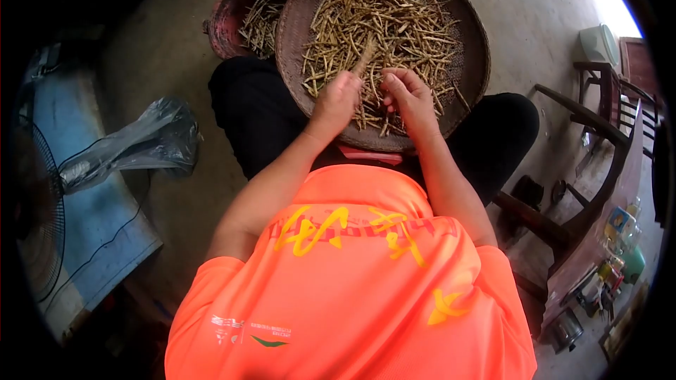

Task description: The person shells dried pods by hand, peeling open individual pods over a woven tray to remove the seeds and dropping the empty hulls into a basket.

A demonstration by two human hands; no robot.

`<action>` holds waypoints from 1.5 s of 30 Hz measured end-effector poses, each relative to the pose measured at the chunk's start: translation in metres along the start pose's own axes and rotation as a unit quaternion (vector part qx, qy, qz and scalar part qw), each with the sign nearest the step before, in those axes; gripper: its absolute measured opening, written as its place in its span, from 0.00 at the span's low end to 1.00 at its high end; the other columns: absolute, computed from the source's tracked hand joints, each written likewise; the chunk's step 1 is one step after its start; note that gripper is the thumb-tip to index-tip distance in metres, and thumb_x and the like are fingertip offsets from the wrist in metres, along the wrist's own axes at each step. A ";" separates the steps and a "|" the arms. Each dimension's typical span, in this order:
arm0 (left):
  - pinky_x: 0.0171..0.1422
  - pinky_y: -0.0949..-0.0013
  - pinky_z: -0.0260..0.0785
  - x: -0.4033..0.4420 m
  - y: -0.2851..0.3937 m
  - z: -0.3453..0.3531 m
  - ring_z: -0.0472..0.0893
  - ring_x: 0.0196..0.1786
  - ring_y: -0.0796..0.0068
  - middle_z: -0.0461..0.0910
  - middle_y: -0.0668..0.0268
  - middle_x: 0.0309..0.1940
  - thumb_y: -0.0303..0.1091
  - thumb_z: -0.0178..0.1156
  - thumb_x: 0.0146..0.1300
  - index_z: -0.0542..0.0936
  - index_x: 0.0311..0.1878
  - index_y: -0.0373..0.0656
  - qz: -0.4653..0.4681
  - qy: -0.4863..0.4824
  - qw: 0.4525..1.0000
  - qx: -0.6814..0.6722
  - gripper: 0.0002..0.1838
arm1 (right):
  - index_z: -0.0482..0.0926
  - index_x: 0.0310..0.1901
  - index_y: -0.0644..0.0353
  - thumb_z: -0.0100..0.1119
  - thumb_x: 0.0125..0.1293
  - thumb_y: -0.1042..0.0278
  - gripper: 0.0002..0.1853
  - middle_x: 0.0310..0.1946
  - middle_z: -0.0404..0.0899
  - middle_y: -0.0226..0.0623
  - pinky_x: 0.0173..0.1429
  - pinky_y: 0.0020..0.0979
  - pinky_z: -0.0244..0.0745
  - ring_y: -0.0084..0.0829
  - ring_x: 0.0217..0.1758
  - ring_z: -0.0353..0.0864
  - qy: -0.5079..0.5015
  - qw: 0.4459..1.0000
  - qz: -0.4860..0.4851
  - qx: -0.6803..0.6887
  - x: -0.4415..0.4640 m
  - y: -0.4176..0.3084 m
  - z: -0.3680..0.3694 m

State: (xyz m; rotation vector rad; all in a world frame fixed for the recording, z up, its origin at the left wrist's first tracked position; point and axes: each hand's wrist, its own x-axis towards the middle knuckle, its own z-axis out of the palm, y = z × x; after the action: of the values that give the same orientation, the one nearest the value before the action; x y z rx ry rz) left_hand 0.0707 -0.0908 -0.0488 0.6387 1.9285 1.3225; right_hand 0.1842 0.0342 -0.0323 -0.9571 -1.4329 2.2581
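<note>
A round woven tray [477, 42] rests across my lap, heaped with dry brown pods [394, 21]. Over its near part, my left hand [339, 100] is closed around a light brown stick-like thing [365, 58] that points up and away over the pods. Just to its right, my right hand [410, 100] has its thumb and fingers bent together above the pods. Whatever lies between those fingertips is too small to make out. The two hands are close but apart.
Beyond my left knee stands a reddish basket [224, 17] with more pods. At the left are a blue-topped table [70, 112], a plastic bag [158, 137] and a fan [39, 204]. A wooden chair [609, 109], a white bucket [599, 44] and a cluttered table [563, 285] are at the right.
</note>
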 end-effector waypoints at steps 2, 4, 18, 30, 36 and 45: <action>0.20 0.82 0.57 0.011 0.011 -0.021 0.64 0.17 0.88 0.68 0.75 0.18 0.38 0.47 0.70 0.74 0.39 0.43 -0.010 0.053 0.997 -0.063 0.10 | 0.76 0.46 0.61 0.57 0.66 0.65 0.11 0.28 0.76 0.23 0.26 0.17 0.67 0.13 0.25 0.71 0.032 0.999 0.013 -0.038 0.003 0.002 -0.006; 0.16 0.83 0.53 0.028 0.025 -0.049 0.63 0.15 0.88 0.69 0.74 0.19 0.36 0.49 0.70 0.74 0.41 0.41 -0.035 0.111 0.980 -0.164 0.09 | 0.77 0.44 0.61 0.57 0.66 0.65 0.10 0.28 0.76 0.24 0.27 0.18 0.68 0.13 0.25 0.72 0.045 0.996 0.016 -0.079 0.006 0.008 -0.009; 0.39 0.70 0.71 0.050 0.008 -0.043 0.79 0.31 0.74 0.81 0.63 0.28 0.36 0.60 0.58 0.81 0.36 0.40 0.079 0.088 0.991 0.063 0.10 | 0.78 0.34 0.55 0.63 0.55 0.54 0.13 0.30 0.80 0.36 0.36 0.37 0.72 0.39 0.33 0.80 0.077 0.773 -0.109 -0.620 0.007 0.036 0.008; 0.31 0.80 0.68 0.006 0.003 0.003 0.74 0.27 0.86 0.75 0.74 0.27 0.37 0.60 0.63 0.76 0.39 0.45 -0.188 -0.014 0.956 -0.224 0.07 | 0.80 0.32 0.59 0.60 0.56 0.58 0.12 0.22 0.79 0.41 0.33 0.37 0.72 0.41 0.26 0.79 0.050 0.914 -0.060 -0.399 -0.004 0.019 0.006; 0.32 0.80 0.68 0.004 0.001 0.006 0.74 0.29 0.86 0.75 0.74 0.28 0.34 0.58 0.64 0.75 0.39 0.43 -0.133 -0.017 0.971 -0.200 0.06 | 0.79 0.32 0.60 0.61 0.57 0.59 0.12 0.20 0.78 0.40 0.30 0.37 0.72 0.39 0.24 0.80 0.051 0.905 -0.069 -0.416 -0.006 0.017 0.008; 0.35 0.80 0.69 0.005 -0.013 0.010 0.75 0.32 0.84 0.77 0.71 0.31 0.34 0.58 0.65 0.75 0.39 0.41 -0.091 -0.066 0.970 -0.216 0.07 | 0.78 0.33 0.62 0.62 0.58 0.61 0.12 0.24 0.80 0.40 0.33 0.35 0.73 0.38 0.27 0.80 0.058 0.918 -0.093 -0.381 -0.007 0.016 0.006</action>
State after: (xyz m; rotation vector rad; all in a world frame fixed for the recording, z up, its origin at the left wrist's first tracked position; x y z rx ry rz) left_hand 0.0753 -0.0862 -0.0640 0.3146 1.4859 1.4784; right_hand 0.1869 0.0188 -0.0416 -1.0612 -2.2879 1.4626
